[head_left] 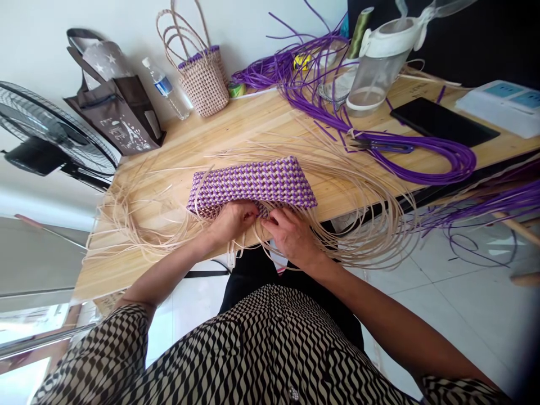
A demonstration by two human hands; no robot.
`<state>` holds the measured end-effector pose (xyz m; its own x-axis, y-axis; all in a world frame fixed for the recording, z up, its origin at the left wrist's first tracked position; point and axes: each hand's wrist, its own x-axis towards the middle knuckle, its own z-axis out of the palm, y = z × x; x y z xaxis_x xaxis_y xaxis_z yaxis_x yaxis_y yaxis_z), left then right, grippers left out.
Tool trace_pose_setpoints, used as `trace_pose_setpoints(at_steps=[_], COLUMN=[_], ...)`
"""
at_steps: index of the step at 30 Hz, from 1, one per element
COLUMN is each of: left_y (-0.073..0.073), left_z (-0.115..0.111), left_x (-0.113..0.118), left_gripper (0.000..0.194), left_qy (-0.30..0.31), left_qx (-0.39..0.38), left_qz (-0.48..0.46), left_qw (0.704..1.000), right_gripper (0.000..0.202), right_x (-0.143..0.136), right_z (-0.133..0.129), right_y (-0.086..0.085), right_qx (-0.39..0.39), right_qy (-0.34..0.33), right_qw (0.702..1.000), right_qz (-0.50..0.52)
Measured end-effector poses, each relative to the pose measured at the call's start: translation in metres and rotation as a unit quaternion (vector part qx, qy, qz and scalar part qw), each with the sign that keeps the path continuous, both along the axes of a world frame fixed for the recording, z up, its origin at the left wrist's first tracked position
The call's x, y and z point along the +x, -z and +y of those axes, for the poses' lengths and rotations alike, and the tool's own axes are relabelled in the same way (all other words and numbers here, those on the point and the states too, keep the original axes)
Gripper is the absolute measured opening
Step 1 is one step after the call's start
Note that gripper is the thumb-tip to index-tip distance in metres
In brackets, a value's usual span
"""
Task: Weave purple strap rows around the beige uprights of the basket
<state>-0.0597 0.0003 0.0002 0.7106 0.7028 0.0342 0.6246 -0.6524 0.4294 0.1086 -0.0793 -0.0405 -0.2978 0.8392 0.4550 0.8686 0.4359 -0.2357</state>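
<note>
A woven purple and beige piece (253, 183) lies on its side near the table's front edge. Long pale strands (371, 208) spread out from it to both sides. My left hand (236, 220) is closed at the lower edge of the weave, its fingertips partly hidden beneath it. Just to its right, my right hand (289, 232) has thumb and fingers pinched together by the same edge, among the loose strands. What either hand pinches is too small to make out.
Behind stand a dark bag (120, 115), a water bottle (166, 87) and a small woven basket (205, 81). A purple coil (447, 160), snips (382, 145), a phone (442, 121) and a clear jug (373, 70) lie or stand at right. A fan (46, 140) is at left.
</note>
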Motion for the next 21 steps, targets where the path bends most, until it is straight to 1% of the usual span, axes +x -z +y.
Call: trace_pose_setpoints(at_steps=[3,7,11,14,17,19,21], left_y=[-0.008,-0.016,-0.019,-0.016,-0.01,-0.007,-0.006], left_z=[-0.001,0.0,0.004,0.008,0.012,0.012,0.01], left_x=[0.004,0.01,0.013,0.011,0.007,0.004,0.002], left_gripper=[0.021,0.023,0.022,0.023,0.022,0.021,0.019], left_qy=[0.047,0.091,0.135,0.137,0.129,0.109,0.071], left_qx=[0.032,0.066,0.063,0.035,-0.012,-0.038,-0.051], left_qz=[0.049,0.11,0.129,0.107,0.066,0.029,-0.006], left_qw=[0.997,0.988,0.98,0.984,0.989,0.993,0.996], right_gripper=[0.025,0.027,0.028,0.027,0.027,0.027,0.027], right_x=[-0.001,-0.002,-0.002,-0.002,-0.002,-0.003,-0.003], right_z=[0.0,0.0,0.0,0.001,0.001,0.001,0.002], right_y=[0.0,0.002,0.003,0.004,0.005,0.007,0.008], right_qx=[0.0,0.002,-0.002,-0.001,-0.002,-0.004,-0.003], right_qy=[0.001,0.004,0.001,-0.003,-0.006,-0.005,-0.003], right_qw=[1.0,1.0,1.0,1.0,0.999,0.999,0.999], right_qz=[0.001,0.01,0.021,0.029,0.036,0.041,0.043])
